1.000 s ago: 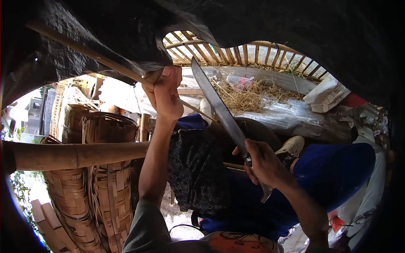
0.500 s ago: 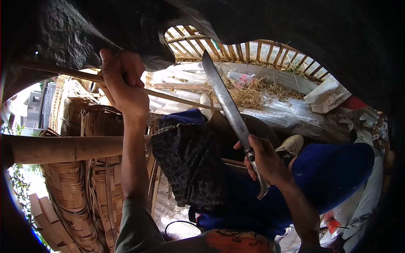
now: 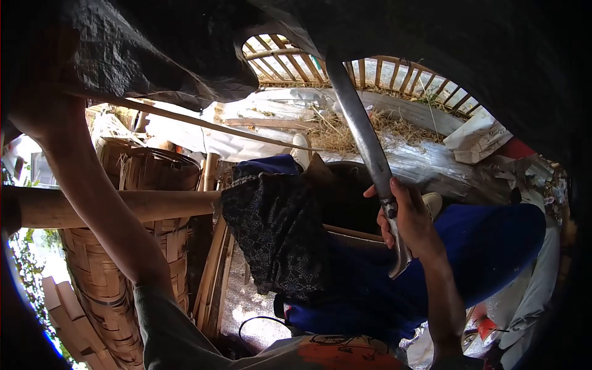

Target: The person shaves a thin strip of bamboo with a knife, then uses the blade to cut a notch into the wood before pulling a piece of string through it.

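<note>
My right hand [image 3: 412, 223] is wrapped around the handle of a machete [image 3: 361, 123], whose long steel blade points up and slightly left. At the far upper left, my left hand [image 3: 52, 105] grips a thin bamboo strip [image 3: 203, 123]; its fingers are mostly lost in shadow. From that hand the strip slants down to the right, its thin end near a white shoe, left of the blade and apart from it. A dark patterned cloth [image 3: 277, 237] lies over my leg, beside blue fabric [image 3: 493, 246].
Woven bamboo baskets [image 3: 105, 296] stand at left, behind a thick bamboo pole [image 3: 154, 205]. Dark plastic sheeting [image 3: 166, 55] hangs low overhead. Beyond are dry straw [image 3: 339, 132], a slatted bamboo fence [image 3: 382, 74] and a white carton [image 3: 478, 137].
My left hand has moved far left and into the shadow, drawing the bamboo strip with it. My right hand and the machete have shifted a little right and up.
</note>
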